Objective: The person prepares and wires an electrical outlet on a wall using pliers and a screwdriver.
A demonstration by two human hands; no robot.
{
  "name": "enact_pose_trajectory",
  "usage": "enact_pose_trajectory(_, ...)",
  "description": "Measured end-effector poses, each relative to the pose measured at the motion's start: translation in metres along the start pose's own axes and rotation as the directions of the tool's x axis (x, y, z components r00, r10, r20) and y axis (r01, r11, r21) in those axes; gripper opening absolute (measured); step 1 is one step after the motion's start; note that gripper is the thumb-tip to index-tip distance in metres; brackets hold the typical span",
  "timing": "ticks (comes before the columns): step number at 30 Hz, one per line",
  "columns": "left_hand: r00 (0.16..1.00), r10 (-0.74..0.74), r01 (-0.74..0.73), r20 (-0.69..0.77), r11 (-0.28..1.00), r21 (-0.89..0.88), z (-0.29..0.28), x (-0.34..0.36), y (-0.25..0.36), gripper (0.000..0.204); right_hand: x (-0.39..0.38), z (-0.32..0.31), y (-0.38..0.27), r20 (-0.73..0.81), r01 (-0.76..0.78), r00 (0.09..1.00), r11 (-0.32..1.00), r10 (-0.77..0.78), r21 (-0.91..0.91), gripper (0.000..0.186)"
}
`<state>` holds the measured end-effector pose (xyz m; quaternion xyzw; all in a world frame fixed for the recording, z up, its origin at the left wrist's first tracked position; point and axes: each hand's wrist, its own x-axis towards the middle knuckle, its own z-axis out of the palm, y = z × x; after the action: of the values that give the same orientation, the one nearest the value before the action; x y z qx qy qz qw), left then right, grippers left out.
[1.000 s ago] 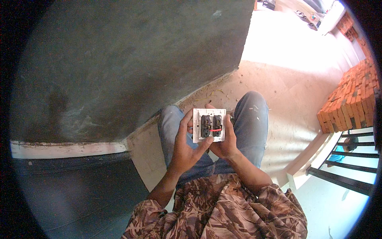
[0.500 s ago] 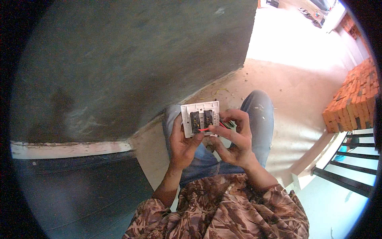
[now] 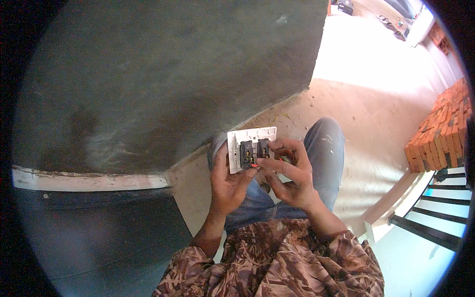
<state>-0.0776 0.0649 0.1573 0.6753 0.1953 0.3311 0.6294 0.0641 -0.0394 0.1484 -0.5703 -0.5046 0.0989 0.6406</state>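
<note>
A white wall switch plate (image 3: 234, 157) is held over my lap with its back turned up. Two black switch modules (image 3: 246, 151) with brass-coloured terminals are set in it. My left hand (image 3: 226, 188) is closed round the plate's left edge, the thumb at its lower side. A short bit of red wire (image 3: 254, 165) shows at the lower end of the left module. My right hand (image 3: 294, 175) is at the plate's right side, its fingers pinching the wire close to the terminals. The wire's end and the rest of its run are hidden by the fingers.
A dark grey wall (image 3: 173, 74) rises close on the left, with a white ledge (image 3: 89, 180) below it. My jeans-clad knee (image 3: 324, 143) flanks the work. Stacked red bricks (image 3: 440, 133) and a black railing (image 3: 428, 232) stand right. Bits of yellow wire (image 3: 282, 118) lie on the floor.
The red wire shows a shorter length at the left module, and my right fingers are nearer to it. A green piece beside my right hand is no longer visible. The view has shifted slightly.
</note>
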Motion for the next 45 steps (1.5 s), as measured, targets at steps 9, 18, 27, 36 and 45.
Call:
enact_pose_trajectory(9, 1.0, 0.011, -0.011, 0.025, 1.0, 0.011, 0.001, 0.003, -0.001, 0.066, -0.001, -0.001, 0.009, 0.022, 0.078, 0.997, 0.995, -0.077, -0.066, 0.041)
enact_pose_trajectory(18, 1.0, 0.0, 0.0, 0.006, 0.999, -0.038, 0.0, 0.0, -0.008, 0.064, 0.0, 0.002, 0.004, -0.008, 0.01, 1.0, 1.0, -0.01, 0.02, 0.032)
enact_pose_trajectory(27, 1.0, 0.011, -0.011, 0.01, 0.999, 0.031, -0.002, -0.002, -0.009, 0.065, 0.004, 0.005, 0.003, -0.014, -0.01, 1.0, 1.0, 0.01, 0.02, 0.026)
enact_pose_trajectory(36, 0.972, -0.145, 0.111, -0.183, 0.976, -0.186, -0.008, 0.002, -0.042, 0.05, 0.015, 0.006, 0.011, 0.225, -0.046, 0.973, 0.999, 0.048, -0.016, 0.03)
enact_pose_trajectory(45, 0.9, -0.37, 0.201, -0.231, 0.822, -0.532, -0.039, -0.012, -0.07, 0.041, 0.064, -0.083, -0.066, 0.199, 0.256, 0.912, 0.877, -0.359, 0.408, 0.029)
